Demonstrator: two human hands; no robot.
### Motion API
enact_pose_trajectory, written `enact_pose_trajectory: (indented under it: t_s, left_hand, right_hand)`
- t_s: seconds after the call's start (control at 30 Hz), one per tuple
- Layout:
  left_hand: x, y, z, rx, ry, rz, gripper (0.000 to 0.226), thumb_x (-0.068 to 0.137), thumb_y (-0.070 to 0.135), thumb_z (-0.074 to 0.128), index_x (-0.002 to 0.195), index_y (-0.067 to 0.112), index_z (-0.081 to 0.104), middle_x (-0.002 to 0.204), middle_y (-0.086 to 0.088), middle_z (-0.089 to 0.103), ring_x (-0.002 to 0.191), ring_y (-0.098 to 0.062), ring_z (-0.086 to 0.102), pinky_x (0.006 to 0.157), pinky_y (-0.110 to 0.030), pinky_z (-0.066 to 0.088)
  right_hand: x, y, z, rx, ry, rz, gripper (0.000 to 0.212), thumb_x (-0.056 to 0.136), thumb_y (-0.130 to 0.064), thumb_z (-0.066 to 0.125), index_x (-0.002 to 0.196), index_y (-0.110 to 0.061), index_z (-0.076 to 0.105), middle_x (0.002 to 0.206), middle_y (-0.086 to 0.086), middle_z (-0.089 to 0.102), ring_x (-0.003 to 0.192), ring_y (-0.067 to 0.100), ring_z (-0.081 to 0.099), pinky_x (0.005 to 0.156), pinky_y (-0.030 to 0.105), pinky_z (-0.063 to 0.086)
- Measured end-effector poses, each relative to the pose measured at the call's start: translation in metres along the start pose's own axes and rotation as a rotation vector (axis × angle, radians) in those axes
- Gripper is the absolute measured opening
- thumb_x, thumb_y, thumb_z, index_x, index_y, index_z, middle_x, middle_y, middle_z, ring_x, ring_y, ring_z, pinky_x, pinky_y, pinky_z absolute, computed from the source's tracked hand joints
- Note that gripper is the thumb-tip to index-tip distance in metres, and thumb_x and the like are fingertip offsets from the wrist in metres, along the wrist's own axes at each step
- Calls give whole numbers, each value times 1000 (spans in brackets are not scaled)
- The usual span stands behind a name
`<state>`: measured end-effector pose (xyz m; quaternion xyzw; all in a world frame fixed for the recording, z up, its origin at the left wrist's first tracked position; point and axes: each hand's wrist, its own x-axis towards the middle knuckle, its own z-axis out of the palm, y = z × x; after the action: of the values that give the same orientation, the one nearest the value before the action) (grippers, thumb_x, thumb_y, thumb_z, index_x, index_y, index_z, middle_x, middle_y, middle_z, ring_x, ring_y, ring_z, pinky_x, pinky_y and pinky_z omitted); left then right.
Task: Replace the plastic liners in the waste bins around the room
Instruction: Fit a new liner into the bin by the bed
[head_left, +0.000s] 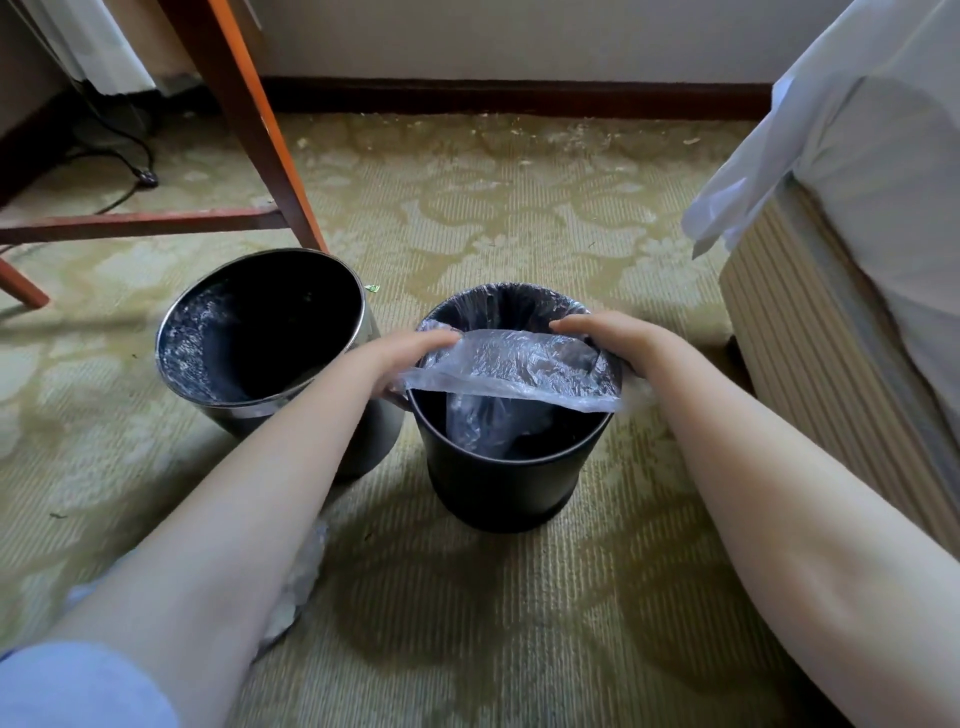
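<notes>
Fingers (436, 340) of both hands are curled over the loose near edge of a clear liner (509, 364), clamping the film. The left hand (410, 358) holds one end and the right hand (613, 340) the other. The thumbs are hidden under the plastic.

The liner sits in the small black bin (504, 483) at the centre of the frame. Its far side is folded over the back rim, and its body hangs crumpled inside. The held edge is stretched flat between the hands, just above the front rim. Holding it wide and taut likely lets the opening clear the rim, so it can be pulled down over the front. That step looks unfinished, since the front rim is bare.

A larger bin (262, 252) with a shiny rim stands just to the left, tipped slightly. Crinkled film seems to line its inside, though I cannot tell if it is properly fitted. Both bins rest on a patterned carpet (467, 208), side by side and within easy reach.

A wad of crumpled plastic (301, 571) lies under the left forearm at lower left. A wooden furniture leg (260, 130) crosses the upper left, and a bed (831, 338) fills the right edge.
</notes>
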<state>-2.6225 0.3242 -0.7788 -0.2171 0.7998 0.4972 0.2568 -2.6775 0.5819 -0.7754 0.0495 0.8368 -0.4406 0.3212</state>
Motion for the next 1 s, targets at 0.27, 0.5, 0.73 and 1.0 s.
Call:
enact_pose_trajectory:
  t_s: [0.27, 0.5, 0.73, 1.0]
  left_hand:
    - [-36, 3, 8, 459, 516, 655, 43, 89, 42, 54, 116, 9, 54, 120, -7, 53, 115, -25, 49, 97, -38, 40]
    - [-78, -21, 24, 767, 311, 1189, 53, 76, 61, 59, 93, 11, 57, 98, -4, 51, 92, -24, 49, 82, -41, 43]
    - [-72, -38, 16, 995, 411, 1225, 23, 76, 26, 51, 93, 11, 55, 94, -8, 52, 87, -27, 51, 72, -40, 45]
    - [-98, -60, 30, 1032, 338, 1374, 11, 76, 16, 44, 67, 11, 47, 55, -3, 44, 45, -22, 43, 40, -28, 33]
  right_hand:
    - [-30, -3, 23, -624, 625, -415, 61, 94, -53, 49, 142, -18, 38, 136, 6, 51, 123, 28, 47, 97, 42, 40]
    - [-75, 12, 49, -617, 645, -1022, 45, 89, -53, 49, 97, -11, 62, 93, 4, 57, 88, 27, 50, 75, 38, 39]
    - [-99, 35, 57, -982, 468, -1151, 41, 84, -53, 53, 96, -14, 58, 88, 0, 54, 80, 22, 50, 70, 34, 36]
    - [-115, 38, 69, -992, 420, -1397, 14, 85, -9, 59, 71, -10, 53, 58, 2, 49, 50, 23, 47, 51, 30, 35]
